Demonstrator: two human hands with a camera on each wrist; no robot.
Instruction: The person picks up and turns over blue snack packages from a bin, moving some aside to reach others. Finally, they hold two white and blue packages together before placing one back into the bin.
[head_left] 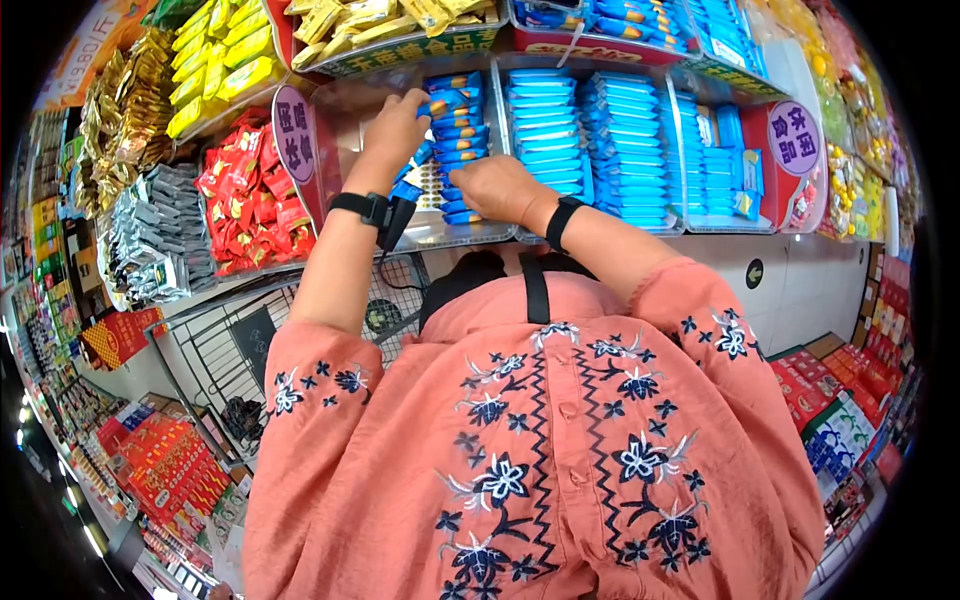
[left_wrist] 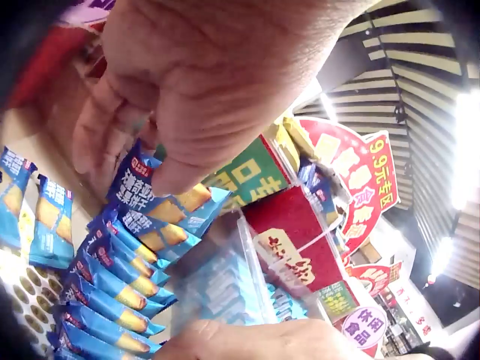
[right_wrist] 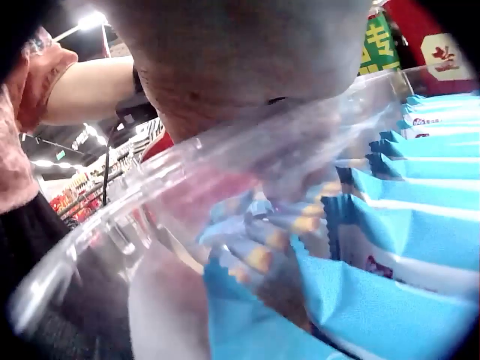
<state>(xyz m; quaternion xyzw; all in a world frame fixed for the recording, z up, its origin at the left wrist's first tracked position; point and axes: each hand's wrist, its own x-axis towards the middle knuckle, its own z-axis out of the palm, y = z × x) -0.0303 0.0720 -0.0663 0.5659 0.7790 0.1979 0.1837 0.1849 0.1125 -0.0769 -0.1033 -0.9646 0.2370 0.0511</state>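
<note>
1. Head view, left: our left hand (head_left: 396, 130) seems to pinch a far packet (left_wrist: 139, 180); squeezing hard might crush it.
2. Middle: our blue packet row (head_left: 460, 140) fills the bin's right side; uneven pushing could spill it left onto loose packets (left_wrist: 52, 221).
3. Right: our right hand (head_left: 500, 188) covers the row's near part, grip unclear; it might snag the clear divider (right_wrist: 180, 169).

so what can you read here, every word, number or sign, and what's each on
"休闲食品": oval sign
"9.9元专区": yellow strip
"专": green panel
"¥19.80/斤", digits soft: orange sign
An arrow, no words: floor sticker
Too small or blurred: blue packets, red round sign, most other print
</note>
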